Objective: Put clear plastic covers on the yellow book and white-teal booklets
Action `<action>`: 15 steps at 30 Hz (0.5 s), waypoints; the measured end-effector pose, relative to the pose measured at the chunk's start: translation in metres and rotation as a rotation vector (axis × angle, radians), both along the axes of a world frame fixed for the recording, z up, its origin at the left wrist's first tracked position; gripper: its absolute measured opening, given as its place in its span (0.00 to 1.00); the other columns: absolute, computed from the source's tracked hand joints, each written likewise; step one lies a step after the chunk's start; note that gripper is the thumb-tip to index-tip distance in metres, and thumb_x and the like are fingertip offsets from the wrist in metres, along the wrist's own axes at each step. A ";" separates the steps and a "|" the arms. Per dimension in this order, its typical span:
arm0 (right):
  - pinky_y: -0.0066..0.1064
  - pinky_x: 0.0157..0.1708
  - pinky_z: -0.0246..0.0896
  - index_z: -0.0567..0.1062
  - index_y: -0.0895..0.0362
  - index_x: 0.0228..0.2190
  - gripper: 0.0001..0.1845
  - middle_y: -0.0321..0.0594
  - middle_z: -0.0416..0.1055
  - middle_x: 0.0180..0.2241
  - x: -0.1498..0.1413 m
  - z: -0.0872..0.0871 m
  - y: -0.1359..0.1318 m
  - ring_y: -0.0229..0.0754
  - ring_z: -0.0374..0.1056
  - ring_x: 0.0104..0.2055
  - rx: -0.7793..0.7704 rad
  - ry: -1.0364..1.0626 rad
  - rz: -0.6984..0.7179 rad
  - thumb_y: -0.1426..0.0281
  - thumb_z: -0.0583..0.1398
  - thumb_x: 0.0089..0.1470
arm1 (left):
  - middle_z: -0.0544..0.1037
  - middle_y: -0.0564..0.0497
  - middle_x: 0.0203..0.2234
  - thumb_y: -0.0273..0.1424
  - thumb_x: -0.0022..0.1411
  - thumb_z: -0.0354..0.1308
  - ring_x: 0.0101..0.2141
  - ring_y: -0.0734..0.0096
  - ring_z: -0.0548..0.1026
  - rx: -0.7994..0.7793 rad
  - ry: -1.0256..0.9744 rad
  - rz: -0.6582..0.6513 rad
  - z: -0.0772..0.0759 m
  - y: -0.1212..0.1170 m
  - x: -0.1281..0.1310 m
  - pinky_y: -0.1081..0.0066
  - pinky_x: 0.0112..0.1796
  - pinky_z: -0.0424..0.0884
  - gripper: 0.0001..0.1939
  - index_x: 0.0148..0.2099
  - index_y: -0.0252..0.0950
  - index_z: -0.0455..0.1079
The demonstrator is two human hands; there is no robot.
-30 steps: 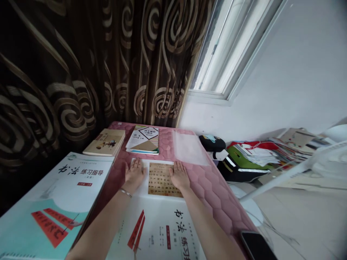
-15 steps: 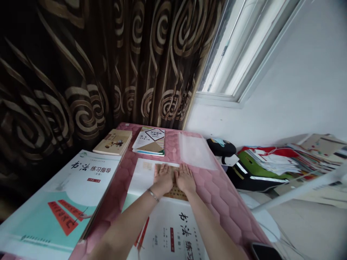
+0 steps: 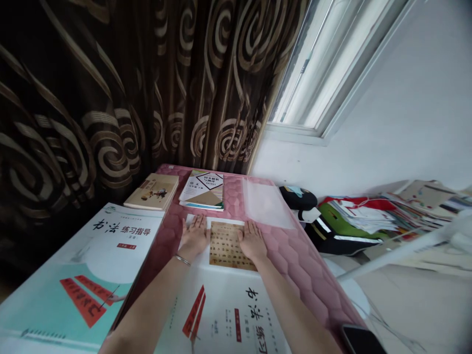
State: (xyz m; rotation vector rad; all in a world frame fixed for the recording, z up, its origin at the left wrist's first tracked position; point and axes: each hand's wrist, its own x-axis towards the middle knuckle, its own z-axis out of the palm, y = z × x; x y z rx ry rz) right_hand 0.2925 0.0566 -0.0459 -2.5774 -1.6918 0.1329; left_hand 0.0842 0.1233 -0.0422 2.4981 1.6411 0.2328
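Note:
In front of me lies a calligraphy workbook (image 3: 221, 300), its white and pale green cover turned sideways. Beyond the printed title, a flap or page with a brown panel of handwritten characters (image 3: 226, 246) faces up. Flat on the left part of that flap rests my left hand (image 3: 194, 236), fingers spread, a silver bracelet on its wrist. My right hand (image 3: 253, 243) presses flat along the right edge, its fingertips over the border of the brown panel. Neither hand grips anything.
A stack of larger calligraphy books (image 3: 84, 265) sits at the left. Behind it are a brown notebook stack (image 3: 153, 191) and white exercise books (image 3: 202, 191). A translucent sheet (image 3: 265, 204) lies at back right, a phone (image 3: 361, 339) at the near right edge. Papers (image 3: 361, 216) pile beyond.
My left hand has slid left off the brown panel, uncovering its characters. My right hand stays in nearly the same place. The view has shifted slightly.

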 end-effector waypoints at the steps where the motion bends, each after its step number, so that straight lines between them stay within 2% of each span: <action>1: 0.42 0.67 0.30 0.50 0.71 0.66 0.35 0.52 0.41 0.69 -0.004 0.003 0.000 0.50 0.37 0.71 0.003 -0.008 -0.009 0.62 0.39 0.66 | 0.51 0.50 0.69 0.38 0.68 0.35 0.68 0.59 0.48 0.006 0.003 0.000 -0.001 0.000 0.000 0.41 0.64 0.32 0.31 0.71 0.38 0.48; 4: 0.49 0.67 0.30 0.54 0.72 0.64 0.33 0.54 0.40 0.69 -0.030 0.011 0.006 0.55 0.34 0.71 0.064 -0.019 0.032 0.66 0.41 0.65 | 0.52 0.50 0.69 0.39 0.69 0.35 0.68 0.58 0.48 0.035 0.008 -0.005 -0.002 -0.002 0.002 0.41 0.64 0.32 0.30 0.71 0.40 0.49; 7: 0.41 0.67 0.35 0.55 0.70 0.64 0.33 0.52 0.45 0.69 -0.070 0.015 0.019 0.48 0.37 0.71 0.119 0.086 0.261 0.63 0.39 0.66 | 0.51 0.50 0.69 0.37 0.69 0.36 0.68 0.57 0.47 0.032 0.032 -0.017 0.000 -0.001 0.001 0.41 0.64 0.33 0.30 0.71 0.41 0.49; 8: 0.39 0.67 0.35 0.56 0.68 0.65 0.33 0.49 0.46 0.68 -0.082 0.014 0.024 0.46 0.37 0.71 0.117 0.129 0.336 0.62 0.38 0.66 | 0.51 0.50 0.69 0.35 0.69 0.36 0.68 0.57 0.47 0.020 0.044 -0.024 0.001 -0.001 0.000 0.41 0.64 0.34 0.30 0.71 0.41 0.48; 10: 0.39 0.68 0.32 0.57 0.65 0.65 0.34 0.46 0.47 0.68 -0.098 0.012 0.032 0.44 0.38 0.71 0.103 0.178 0.395 0.60 0.37 0.67 | 0.51 0.49 0.69 0.32 0.68 0.35 0.68 0.58 0.47 -0.003 0.063 -0.039 0.004 -0.001 -0.002 0.41 0.64 0.35 0.30 0.71 0.41 0.48; 12: 0.39 0.68 0.30 0.56 0.64 0.65 0.34 0.45 0.45 0.69 -0.096 0.010 0.035 0.43 0.37 0.71 0.081 0.193 0.384 0.58 0.36 0.67 | 0.51 0.48 0.69 0.33 0.68 0.35 0.68 0.58 0.47 -0.008 0.060 -0.043 0.007 -0.002 -0.002 0.41 0.63 0.36 0.30 0.71 0.39 0.48; 15: 0.40 0.68 0.29 0.51 0.65 0.66 0.36 0.45 0.40 0.70 -0.065 0.009 0.029 0.43 0.34 0.71 0.028 0.179 0.286 0.57 0.35 0.66 | 0.52 0.48 0.68 0.37 0.69 0.36 0.68 0.57 0.49 0.013 0.033 -0.026 0.008 -0.003 -0.001 0.40 0.63 0.35 0.30 0.71 0.38 0.49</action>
